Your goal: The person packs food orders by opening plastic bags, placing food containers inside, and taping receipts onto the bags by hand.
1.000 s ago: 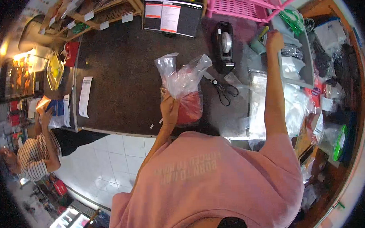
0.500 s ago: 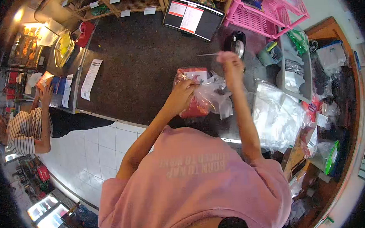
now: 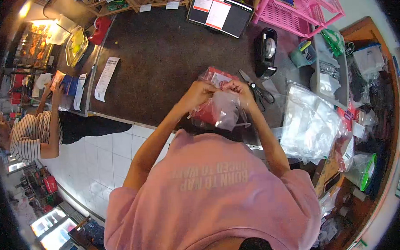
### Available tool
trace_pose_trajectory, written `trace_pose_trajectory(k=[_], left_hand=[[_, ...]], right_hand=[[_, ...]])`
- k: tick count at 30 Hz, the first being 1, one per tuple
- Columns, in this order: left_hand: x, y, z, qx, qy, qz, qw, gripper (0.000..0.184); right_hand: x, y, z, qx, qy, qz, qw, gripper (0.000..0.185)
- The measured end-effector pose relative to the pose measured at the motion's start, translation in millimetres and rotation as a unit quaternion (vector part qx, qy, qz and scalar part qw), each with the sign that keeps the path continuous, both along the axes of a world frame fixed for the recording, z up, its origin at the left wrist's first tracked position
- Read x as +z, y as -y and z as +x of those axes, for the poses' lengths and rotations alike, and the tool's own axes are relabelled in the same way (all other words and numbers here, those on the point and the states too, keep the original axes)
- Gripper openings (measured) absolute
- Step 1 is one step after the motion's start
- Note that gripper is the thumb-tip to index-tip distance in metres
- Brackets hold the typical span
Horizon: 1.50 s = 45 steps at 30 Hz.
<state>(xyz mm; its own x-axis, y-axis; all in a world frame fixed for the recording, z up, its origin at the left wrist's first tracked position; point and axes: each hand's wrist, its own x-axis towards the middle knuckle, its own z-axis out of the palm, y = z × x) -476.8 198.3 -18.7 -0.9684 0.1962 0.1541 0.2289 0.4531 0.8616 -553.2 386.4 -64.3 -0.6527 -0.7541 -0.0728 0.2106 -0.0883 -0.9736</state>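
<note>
A clear plastic bag [image 3: 226, 109] with a red box or packet [image 3: 205, 113] inside lies on the dark counter in front of me. My left hand [image 3: 199, 93] is closed, its fingers pinching the gathered plastic at the top of the bag. From the other side, my right hand [image 3: 240, 90] also pinches this plastic, with its fingertips close to the left ones. What exactly lies between the fingertips is hidden. Just right of my right hand, a pair of scissors [image 3: 257, 90] with black handles rests on the counter, blades pointing away from me.
A black tape dispenser [image 3: 265, 53] stands beyond the scissors. To the right are a stack of clear plastic bags [image 3: 308, 124], a cup [image 3: 302, 54] and a grey bin [image 3: 318, 82]. A screen [image 3: 219, 14] and pink rack [image 3: 288, 9] stand behind. Another person [image 3: 31, 134] holds a packet at left.
My right hand has come down and left to the bag. The scissors, whose blade showed at that hand before, now lie on the counter. The view has shifted slightly.
</note>
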Motion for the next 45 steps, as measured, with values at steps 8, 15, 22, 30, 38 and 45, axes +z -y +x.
trace_pose_trajectory(k=[8, 15, 22, 30, 38, 45], left_hand=[[23.8, 7.5, -10.8, -0.085, 0.048, -0.058, 0.994, 0.029], [30.5, 3.2, -13.4, -0.012, 0.072, -0.086, 0.994, 0.018], [8.8, 8.3, -6.6, 0.165, 0.274, 0.204, 0.925, 0.019], [-9.4, 14.6, -6.8, 0.212, 0.293, 0.277, 0.890, 0.028], [-11.0, 53.1, 1.1, -0.018, 0.312, 0.334, 0.889, 0.036], [-14.7, 47.9, 1.2, -0.042, 0.256, 0.234, 0.937, 0.017]], right_hand=[[1.3, 7.7, 6.7, -0.020, 0.061, -0.105, 0.992, 0.012], [-27.1, 5.5, 9.2, -0.107, -0.034, -0.053, 0.992, 0.016], [-12.9, 11.3, 31.1, -0.243, -0.166, 0.079, 0.953, 0.017], [17.6, 20.6, 51.2, -0.170, -0.496, 0.160, 0.836, 0.026], [17.0, 27.4, 54.6, -0.173, -0.471, 0.176, 0.847, 0.032], [11.1, 30.2, 50.5, -0.197, -0.408, 0.168, 0.875, 0.026]])
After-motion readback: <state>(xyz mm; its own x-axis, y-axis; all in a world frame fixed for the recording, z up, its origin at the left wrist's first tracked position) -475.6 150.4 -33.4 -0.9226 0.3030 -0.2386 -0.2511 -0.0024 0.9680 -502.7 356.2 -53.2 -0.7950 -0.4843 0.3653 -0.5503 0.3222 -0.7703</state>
